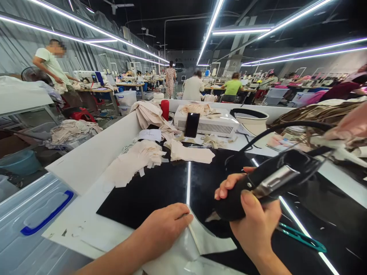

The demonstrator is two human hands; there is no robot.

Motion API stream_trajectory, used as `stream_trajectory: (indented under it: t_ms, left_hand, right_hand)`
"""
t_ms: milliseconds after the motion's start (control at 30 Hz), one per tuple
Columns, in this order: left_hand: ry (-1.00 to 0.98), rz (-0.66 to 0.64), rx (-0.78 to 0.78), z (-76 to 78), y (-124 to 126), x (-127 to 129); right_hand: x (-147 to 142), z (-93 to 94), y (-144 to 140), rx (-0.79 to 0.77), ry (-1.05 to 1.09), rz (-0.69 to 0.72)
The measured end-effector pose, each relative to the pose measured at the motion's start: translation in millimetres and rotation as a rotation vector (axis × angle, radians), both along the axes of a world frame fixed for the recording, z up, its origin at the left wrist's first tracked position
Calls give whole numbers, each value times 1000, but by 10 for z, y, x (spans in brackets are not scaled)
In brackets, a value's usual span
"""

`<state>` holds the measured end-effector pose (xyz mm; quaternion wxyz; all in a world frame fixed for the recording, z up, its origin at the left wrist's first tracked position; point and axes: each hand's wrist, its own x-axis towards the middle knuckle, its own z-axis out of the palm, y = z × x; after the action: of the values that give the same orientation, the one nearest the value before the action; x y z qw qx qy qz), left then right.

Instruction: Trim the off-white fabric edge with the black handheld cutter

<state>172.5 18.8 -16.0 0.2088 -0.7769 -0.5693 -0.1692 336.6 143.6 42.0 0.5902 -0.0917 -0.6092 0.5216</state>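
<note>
Glossy black board [137, 202], limp pale cloth [213, 244], chunky black tool [235, 202].
Cloth overlaps the board's near edge, fingers of the left hand [164, 229] together on it, can't really tell if they're pinching. Right hand [256, 223] is clamped round the bulbous tool with its shiny metal strip [276, 181], over the board; slim teal handle [305, 237] lies nearby.

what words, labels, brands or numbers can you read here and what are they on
None can be read with certainty:
White slip on the pale fabric pieces: faint print, too blurred.
Back-wall lettering: too small.
Pillar sign: triangular mark, wording too small.
Black handheld tool: no legible marking.
</note>
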Motion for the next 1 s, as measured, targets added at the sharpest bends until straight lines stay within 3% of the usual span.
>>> stream_trajectory:
  t_ms: [267, 1000]
  left_hand:
    - [-17, 13, 6, -74, -39, 21]
    - [-71, 15, 7, -74, -21, 39]
  right_hand:
    - [-325, -69, 9, 10, -6, 47]
    - [-377, -139, -15, 31, -11, 51]
